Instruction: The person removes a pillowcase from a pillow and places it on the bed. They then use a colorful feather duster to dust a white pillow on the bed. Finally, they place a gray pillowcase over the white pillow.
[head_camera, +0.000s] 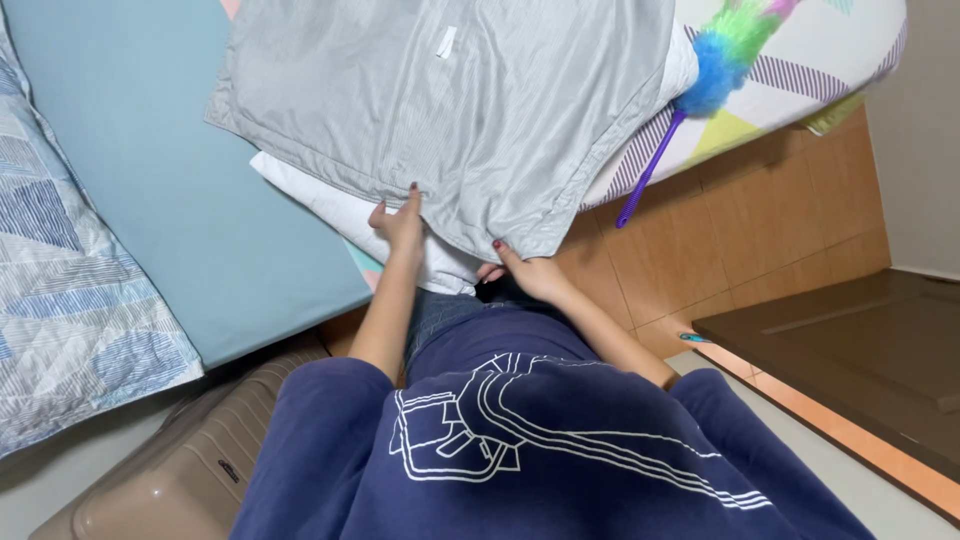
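Pillowcase (470, 110), grey and striped, lies on the bed (160, 170) over a white pillow (340, 215), its open edge toward the person. It could slide off the pillow if 1 side is tugged harder. Left hand (400, 222) pinches the hem, fingers closed on cloth, arm straight. Right hand (530, 272) grips the lower corner, wrist bent, thumb on top

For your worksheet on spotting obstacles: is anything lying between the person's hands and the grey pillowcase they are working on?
Nothing visible does. The left hand and right hand already grip the near edge of the grey pillowcase, with the white pillow showing underneath. The feather duster lies off to one side on the bed.
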